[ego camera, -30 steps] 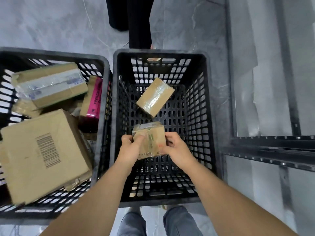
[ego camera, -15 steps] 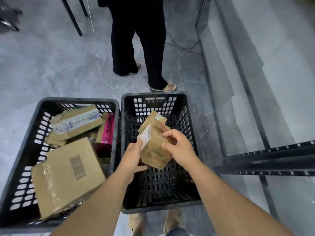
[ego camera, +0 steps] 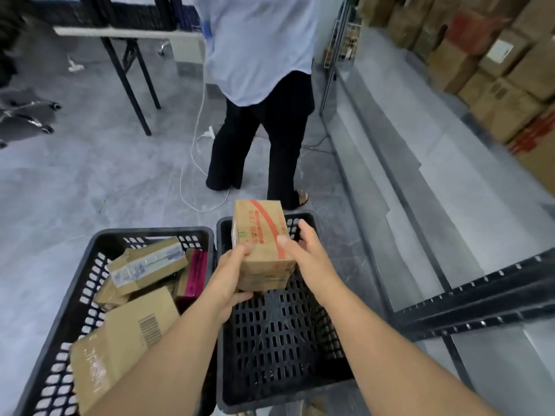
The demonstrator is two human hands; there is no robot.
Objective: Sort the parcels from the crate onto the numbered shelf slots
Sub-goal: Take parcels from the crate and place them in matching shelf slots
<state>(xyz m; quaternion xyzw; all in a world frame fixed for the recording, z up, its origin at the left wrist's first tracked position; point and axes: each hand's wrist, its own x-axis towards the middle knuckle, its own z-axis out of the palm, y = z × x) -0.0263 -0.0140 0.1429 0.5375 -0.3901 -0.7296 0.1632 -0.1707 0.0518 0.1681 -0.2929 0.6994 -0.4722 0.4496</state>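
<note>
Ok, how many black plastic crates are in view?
2. The left black plastic crate holds cardboard parcels; the right black plastic crate sits beside it, under the held brown parcel. None looks hidden.

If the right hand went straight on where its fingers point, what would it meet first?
Probably the standing person's foot, just beyond the far rim of the crate; depth is unclear.

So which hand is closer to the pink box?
Left. The left hand is just right of the pink box, holding the brown parcel. The right hand is farther right, on the parcel's other side.
</note>
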